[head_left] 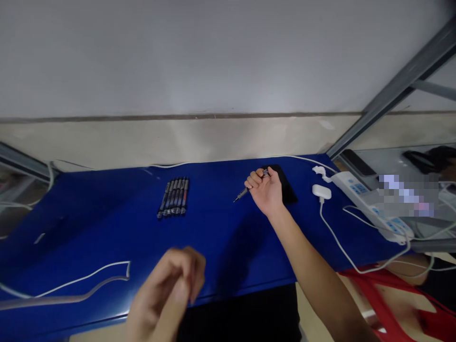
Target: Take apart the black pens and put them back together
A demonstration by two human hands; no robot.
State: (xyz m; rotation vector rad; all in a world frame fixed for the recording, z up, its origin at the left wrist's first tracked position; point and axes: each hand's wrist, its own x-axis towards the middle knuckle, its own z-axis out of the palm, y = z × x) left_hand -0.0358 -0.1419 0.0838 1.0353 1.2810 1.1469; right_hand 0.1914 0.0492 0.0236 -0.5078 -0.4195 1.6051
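My right hand (264, 189) reaches out over the blue table (107, 228) and is closed round a thin screwdriver (241, 194), whose tip points left and down at the table. Just behind that hand lies a black phone (287, 186). My left hand (175, 284) hovers near the table's front edge, blurred, with its fingers curled together; I cannot make out anything in it. A row of several dark screwdrivers (174, 196) lies side by side left of the right hand.
A white power strip (370, 205) lies at the right with a white plug adapter (321, 192) and white cables (342, 247) trailing off the edge. Another white cable (81, 280) runs along the front left. A red seat (388, 304) shows below right.
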